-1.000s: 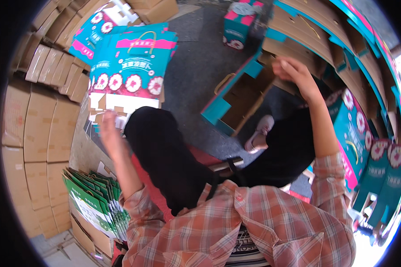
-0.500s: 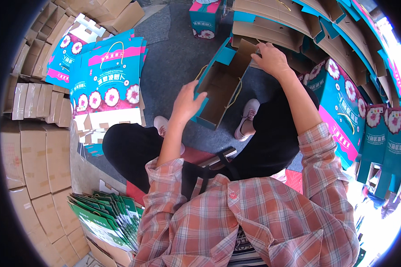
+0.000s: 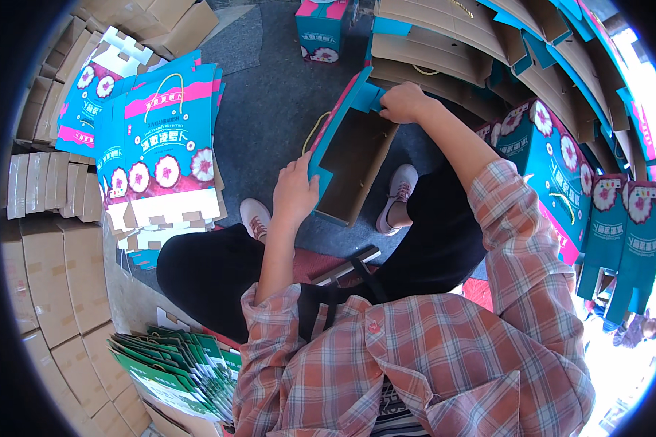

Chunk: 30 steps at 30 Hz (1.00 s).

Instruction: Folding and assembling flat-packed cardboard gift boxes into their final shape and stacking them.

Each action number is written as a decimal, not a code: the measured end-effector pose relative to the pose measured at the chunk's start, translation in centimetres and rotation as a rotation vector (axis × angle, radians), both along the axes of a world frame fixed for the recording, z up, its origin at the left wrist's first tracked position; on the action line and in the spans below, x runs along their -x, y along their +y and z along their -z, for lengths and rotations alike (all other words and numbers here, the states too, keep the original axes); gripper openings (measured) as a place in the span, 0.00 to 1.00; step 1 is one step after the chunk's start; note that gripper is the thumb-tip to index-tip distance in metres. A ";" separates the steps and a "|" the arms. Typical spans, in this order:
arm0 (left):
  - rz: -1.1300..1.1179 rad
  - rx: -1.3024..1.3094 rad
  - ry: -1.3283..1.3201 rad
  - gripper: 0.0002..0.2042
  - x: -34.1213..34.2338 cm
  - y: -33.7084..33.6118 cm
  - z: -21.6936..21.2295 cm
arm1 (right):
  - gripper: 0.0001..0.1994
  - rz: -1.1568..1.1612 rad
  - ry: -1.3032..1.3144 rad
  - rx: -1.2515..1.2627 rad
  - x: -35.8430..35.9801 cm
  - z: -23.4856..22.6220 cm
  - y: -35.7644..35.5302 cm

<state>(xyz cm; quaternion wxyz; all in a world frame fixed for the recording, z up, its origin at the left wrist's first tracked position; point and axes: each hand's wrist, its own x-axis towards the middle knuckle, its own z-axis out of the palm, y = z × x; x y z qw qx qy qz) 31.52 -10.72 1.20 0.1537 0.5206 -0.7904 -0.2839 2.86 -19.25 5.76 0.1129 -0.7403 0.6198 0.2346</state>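
The long teal, pink-edged cardboard carton with a bare brown interior (image 3: 352, 156) sits tilted in front of you, open side up, its near end between your two pale pink shoes (image 3: 399, 198). Whether its base rests on the dark grey floor (image 3: 251, 138) or hangs just above it, you cannot tell from here. Having it between your knees probably lets both hands reach opposite ends without stretching. The yellow cord handle (image 3: 315, 132) loops outside the left wall, clear of the opening.

Your left hand (image 3: 297, 193) is closed over the near part of that wall, fingers along the outside and thumb by a teal flap; this likely steadies the carton. Your right hand (image 3: 408, 103) reaches to the far end, its fingers curled down by the far teal flap; whether they pinch the cardboard or only press it, you cannot tell.

Your left forearm runs nearly straight away from you, the back of the hand up. Your right forearm slants inward from the right, wrist bent so the fingertips point down and left. Beside your left knee lies a stack of flat teal-and-pink printed cartons (image 3: 160, 138).
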 end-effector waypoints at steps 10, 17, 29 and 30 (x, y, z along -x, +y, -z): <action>0.208 0.084 -0.004 0.36 1.1 1.4 1.1 | 0.25 -0.003 -0.140 -0.067 1.1 1.2 -0.7; 0.192 0.069 -0.067 0.35 3.2 0.6 2.1 | 0.23 0.176 -0.020 0.010 -0.4 1.7 0.4; 0.135 0.042 -0.001 0.34 3.3 -0.8 3.0 | 0.15 0.193 -0.035 -0.013 0.5 1.5 -0.5; 0.124 0.013 -0.005 0.34 2.8 -0.8 3.2 | 0.15 0.200 -0.070 0.051 0.7 1.2 -0.7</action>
